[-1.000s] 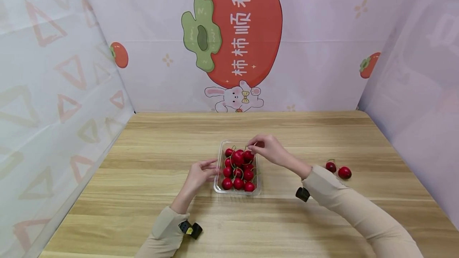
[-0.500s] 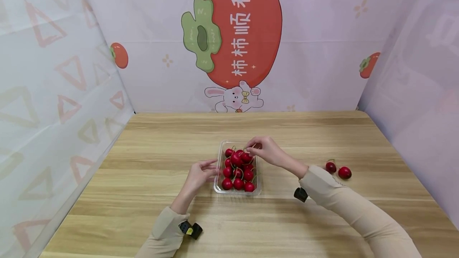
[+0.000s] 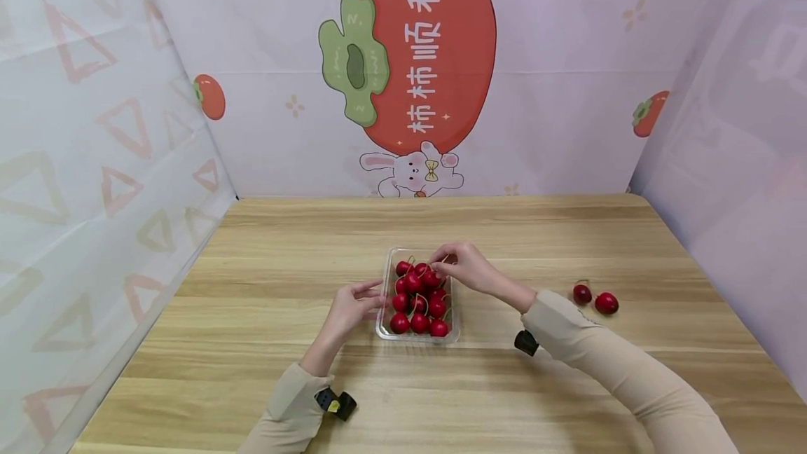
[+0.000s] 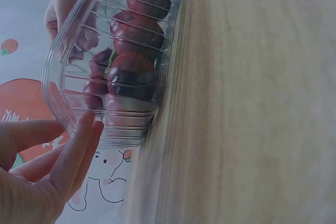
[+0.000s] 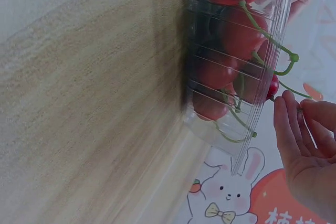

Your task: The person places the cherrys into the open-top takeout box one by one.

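Observation:
A clear plastic box (image 3: 417, 340) full of red cherries (image 3: 419, 323) with green stems stands mid-table. At its left side my left hand (image 3: 351, 307) rests extended fingers on the wall; the left wrist view shows the fingertips (image 4: 86, 121) against the plastic and the thumb by the rim. My right hand (image 3: 469, 269) is over the box's far right corner. In the right wrist view its thumb and fingers pinch a thin green stem, beside a cherry (image 5: 273, 85) at the rim. Whether that cherry rests on the others is hidden.
Two loose cherries, one dark with a stem (image 3: 582, 293) and one brighter red (image 3: 607, 303), lie on the wooden table (image 3: 284, 244) to the right, beyond the right forearm. Printed cloth (image 3: 555, 76) hangs behind and at both sides.
My right hand has moved slightly left and toward me, lower over the box. A cherry on top of the pile has shifted left. My left hand and the box stay put.

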{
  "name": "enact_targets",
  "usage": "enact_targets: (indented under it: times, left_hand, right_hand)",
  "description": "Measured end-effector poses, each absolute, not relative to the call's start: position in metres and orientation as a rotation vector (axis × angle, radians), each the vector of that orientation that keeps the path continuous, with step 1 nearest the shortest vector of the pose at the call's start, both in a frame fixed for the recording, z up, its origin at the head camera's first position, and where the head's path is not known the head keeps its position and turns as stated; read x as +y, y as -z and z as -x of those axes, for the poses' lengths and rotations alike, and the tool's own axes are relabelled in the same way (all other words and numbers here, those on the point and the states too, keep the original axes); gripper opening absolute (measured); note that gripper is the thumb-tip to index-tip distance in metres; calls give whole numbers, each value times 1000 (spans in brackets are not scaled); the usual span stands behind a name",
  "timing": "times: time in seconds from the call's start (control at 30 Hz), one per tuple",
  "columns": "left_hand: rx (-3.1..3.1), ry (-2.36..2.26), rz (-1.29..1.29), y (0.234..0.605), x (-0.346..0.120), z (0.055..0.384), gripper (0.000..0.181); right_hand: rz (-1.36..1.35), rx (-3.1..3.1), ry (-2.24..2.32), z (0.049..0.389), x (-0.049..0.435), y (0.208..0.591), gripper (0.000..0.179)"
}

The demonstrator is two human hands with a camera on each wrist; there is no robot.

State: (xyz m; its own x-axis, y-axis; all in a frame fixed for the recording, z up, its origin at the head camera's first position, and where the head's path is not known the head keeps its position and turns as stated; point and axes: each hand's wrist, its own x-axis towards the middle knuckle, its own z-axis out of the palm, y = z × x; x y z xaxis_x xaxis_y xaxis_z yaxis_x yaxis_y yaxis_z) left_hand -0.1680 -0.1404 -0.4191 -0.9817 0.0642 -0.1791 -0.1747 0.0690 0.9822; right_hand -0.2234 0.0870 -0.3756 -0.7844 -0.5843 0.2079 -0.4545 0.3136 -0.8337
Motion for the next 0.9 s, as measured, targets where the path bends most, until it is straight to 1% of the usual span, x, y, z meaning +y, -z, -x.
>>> enact_targets:
  times: [0.1, 0.33, 0.47, 0.8, 0.9]
  left_hand:
    - [2172, -2032, 127, 425, -141, 171, 38]
    - [2187, -2021, 129, 426, -141, 170, 37]
    - [2183, -2025, 140, 425, -141, 169, 37]
    - [2174, -2036, 139, 425, -140, 170, 38]
    - [2170, -2031, 139, 425, -141, 170, 38]
  right_hand:
    - [944, 2431, 1481, 221, 87, 371, 12]
    - [907, 2487, 1443, 234, 91, 392, 13]
    - [895, 2499, 1441, 235, 94, 396, 12]
    - [867, 2545, 1470, 231, 104, 392, 15]
    - [830, 2547, 1485, 225, 109, 384, 14]
